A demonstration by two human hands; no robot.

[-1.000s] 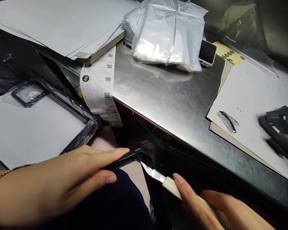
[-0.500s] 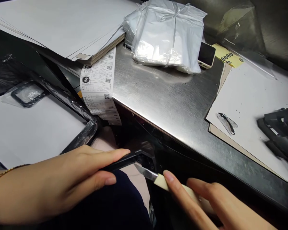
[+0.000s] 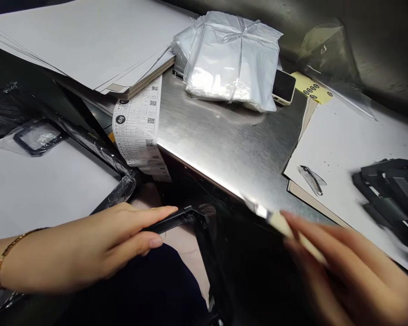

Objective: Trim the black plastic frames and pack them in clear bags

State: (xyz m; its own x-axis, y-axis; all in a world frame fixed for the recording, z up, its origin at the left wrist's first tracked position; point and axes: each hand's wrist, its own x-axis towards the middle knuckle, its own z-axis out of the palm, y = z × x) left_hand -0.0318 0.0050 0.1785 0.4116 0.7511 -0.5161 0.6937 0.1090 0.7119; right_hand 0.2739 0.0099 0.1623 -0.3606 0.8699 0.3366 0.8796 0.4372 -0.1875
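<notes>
Between thumb and forefinger, my left hand (image 3: 122,240) pinches one bar of a black plastic frame (image 3: 204,253); its corner points away from me and its lower end runs out of view. My right hand (image 3: 347,262), smeared by motion, is closed round the cream handle of a craft knife (image 3: 282,222). The knife's metal blade points up and left, apart from the frame, near the table's front edge. Part of the frame is hidden behind my left fingers.
On the metal table (image 3: 221,149) lie a tied bundle of clear bags (image 3: 231,63), a phone (image 3: 284,87), nail clippers (image 3: 311,180) and stacked black parts (image 3: 391,194) on white sheets. A printed label strip (image 3: 136,122) hangs over the edge. A bagged black frame (image 3: 37,138) lies left.
My right hand has drawn the knife away from the frame's corner, up and to the right. My left hand still holds the frame, nearly in place. The view has shifted slightly.
</notes>
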